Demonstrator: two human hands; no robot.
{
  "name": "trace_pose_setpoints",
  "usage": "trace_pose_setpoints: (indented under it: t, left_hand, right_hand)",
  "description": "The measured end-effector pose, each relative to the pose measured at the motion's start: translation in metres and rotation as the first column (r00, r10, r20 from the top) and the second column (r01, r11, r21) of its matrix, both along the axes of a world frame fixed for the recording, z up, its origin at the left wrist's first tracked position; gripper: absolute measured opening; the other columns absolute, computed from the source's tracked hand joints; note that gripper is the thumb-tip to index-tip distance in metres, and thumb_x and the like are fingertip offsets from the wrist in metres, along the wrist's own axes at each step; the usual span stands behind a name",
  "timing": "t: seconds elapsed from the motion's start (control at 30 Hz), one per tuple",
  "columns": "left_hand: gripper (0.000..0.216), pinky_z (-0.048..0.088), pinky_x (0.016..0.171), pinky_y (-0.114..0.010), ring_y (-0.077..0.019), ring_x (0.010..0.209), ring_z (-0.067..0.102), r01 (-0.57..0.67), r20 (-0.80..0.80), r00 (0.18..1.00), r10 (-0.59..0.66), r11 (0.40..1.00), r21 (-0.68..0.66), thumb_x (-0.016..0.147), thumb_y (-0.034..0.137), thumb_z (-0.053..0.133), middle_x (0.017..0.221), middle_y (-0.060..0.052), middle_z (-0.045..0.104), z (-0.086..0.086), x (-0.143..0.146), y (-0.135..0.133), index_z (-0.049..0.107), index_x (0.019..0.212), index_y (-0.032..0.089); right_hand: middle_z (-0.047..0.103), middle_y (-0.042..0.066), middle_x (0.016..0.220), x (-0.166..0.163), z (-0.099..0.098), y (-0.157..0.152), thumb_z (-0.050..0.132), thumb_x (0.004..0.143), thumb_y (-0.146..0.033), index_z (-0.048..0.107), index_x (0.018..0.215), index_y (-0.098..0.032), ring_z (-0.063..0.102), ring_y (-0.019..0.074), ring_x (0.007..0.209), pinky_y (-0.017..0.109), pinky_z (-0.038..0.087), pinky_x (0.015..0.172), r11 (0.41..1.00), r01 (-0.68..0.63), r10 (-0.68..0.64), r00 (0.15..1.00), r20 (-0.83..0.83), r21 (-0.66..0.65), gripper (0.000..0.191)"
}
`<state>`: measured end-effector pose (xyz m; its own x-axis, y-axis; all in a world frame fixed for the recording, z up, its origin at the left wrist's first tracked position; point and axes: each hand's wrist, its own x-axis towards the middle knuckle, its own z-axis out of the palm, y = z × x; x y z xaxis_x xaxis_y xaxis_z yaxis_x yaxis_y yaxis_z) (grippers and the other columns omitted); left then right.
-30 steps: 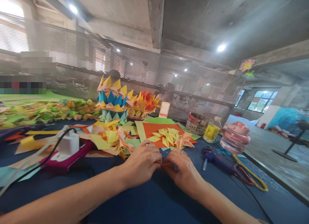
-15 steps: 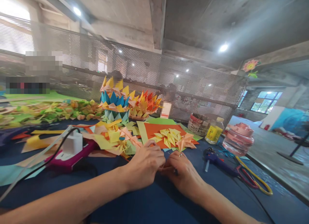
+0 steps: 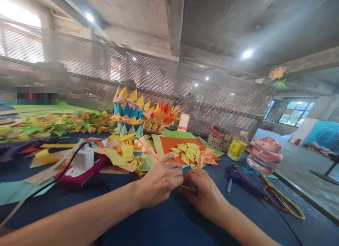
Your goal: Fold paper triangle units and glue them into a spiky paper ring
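Observation:
My left hand (image 3: 166, 177) and my right hand (image 3: 203, 187) meet low over the dark blue tabletop, fingers curled in. A small folded piece of peach paper (image 3: 189, 188) shows between them; most of it is hidden behind the fingers. A ring sits on a finger of my right hand. Just beyond the hands, folded yellow paper pieces (image 3: 186, 152) and folded peach paper pieces (image 3: 206, 157) lie on an orange sheet (image 3: 162, 142).
At right are a glue gun (image 3: 245, 180), scissors (image 3: 287, 200), a yellow-labelled bottle (image 3: 237, 147), a pink water jug (image 3: 265, 156) and a basket (image 3: 219, 138). A magenta power strip (image 3: 81, 175) with cables lies left, before folded-paper crowns (image 3: 129, 113) and a pile of paper pieces (image 3: 71, 124).
The view has shifted slightly, so the scene sits a little further right and lower. My hands stay together with small finger movements; the right hand has moved slightly away from the left.

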<state>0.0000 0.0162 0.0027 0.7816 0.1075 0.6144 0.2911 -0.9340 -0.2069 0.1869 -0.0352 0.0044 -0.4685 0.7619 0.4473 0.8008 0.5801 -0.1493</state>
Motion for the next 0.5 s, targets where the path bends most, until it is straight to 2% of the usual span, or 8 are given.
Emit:
trace_pose_setpoints:
  t: [0.1,0.33,0.4,0.5]
  left_hand:
    - [0.022,0.033,0.090,-0.034,-0.0156,0.078,0.053,0.006,0.023,1.000,-0.005,0.999,-0.042,0.080,0.001,0.044,0.068,0.000,0.060,-0.0012,-0.0001,0.0008,0.055,0.068,0.016]
    - [0.018,0.036,0.081,-0.031,-0.0133,0.068,0.052,-0.062,0.104,0.990,0.096,0.954,-0.293,0.083,0.010,0.054,0.064,0.002,0.059,-0.0013,0.0016,0.0008,0.056,0.066,0.016]
    - [0.017,0.037,0.082,-0.031,-0.0134,0.067,0.052,-0.061,0.099,0.991,0.093,0.956,-0.288,0.081,0.008,0.054,0.064,0.002,0.058,-0.0007,0.0018,0.0004,0.055,0.067,0.016]
    - [0.016,0.036,0.086,-0.033,-0.0138,0.068,0.052,-0.036,0.078,0.996,0.050,0.983,-0.178,0.079,0.004,0.050,0.066,0.000,0.057,0.0001,0.0015,-0.0017,0.055,0.069,0.016]
  right_hand:
    - [0.062,0.003,0.075,0.0016,-0.0005,0.0015,0.063,0.083,-0.015,0.059,0.076,-0.018,0.055,0.0181,0.075,0.030,0.039,0.071,1.000,0.003,-0.003,1.000,-0.010,0.011,0.008]
    - [0.063,0.002,0.075,0.0013,-0.0004,0.0003,0.062,0.084,-0.014,0.061,0.078,-0.019,0.056,0.0178,0.074,0.029,0.041,0.070,1.000,0.012,-0.011,1.000,-0.029,0.023,0.008]
    - [0.063,0.002,0.074,0.0006,-0.0006,0.0000,0.062,0.083,-0.014,0.061,0.077,-0.019,0.056,0.0174,0.073,0.029,0.041,0.069,1.000,0.007,-0.005,0.999,-0.045,0.025,0.008]
    - [0.063,0.003,0.073,-0.0001,-0.0012,0.0004,0.061,0.083,-0.012,0.062,0.075,-0.019,0.056,0.0176,0.073,0.029,0.042,0.069,0.999,-0.020,0.023,0.998,-0.060,0.043,0.010]
